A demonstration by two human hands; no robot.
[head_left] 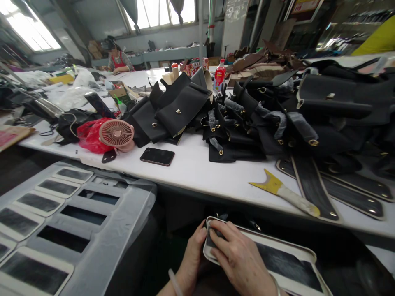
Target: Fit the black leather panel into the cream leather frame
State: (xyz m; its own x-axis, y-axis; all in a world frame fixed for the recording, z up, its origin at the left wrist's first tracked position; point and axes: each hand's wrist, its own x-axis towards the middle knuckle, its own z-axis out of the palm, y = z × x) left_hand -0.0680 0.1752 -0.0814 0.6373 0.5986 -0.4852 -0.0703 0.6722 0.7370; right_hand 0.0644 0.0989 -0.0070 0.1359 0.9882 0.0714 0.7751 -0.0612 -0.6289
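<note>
Below the table's front edge I hold a long black leather strip with a pale border [286, 263]. My left hand [189, 257] grips its rounded left end from underneath. My right hand [239, 259] lies flat on top of the same end, fingers pressing the black surface. The strip runs off to the lower right. A yellow-bladed scraper with a wrapped white handle [285, 193] lies on the white table [191, 168] just above my hands.
A rack at the left [92, 222] carries several similar bordered strips. On the table lie a black phone [157, 156], a pink small fan [116, 133], a red bag, heaps of black leather bag parts [253, 119] and long black strips [311, 189]. Another person works at a far table [119, 61].
</note>
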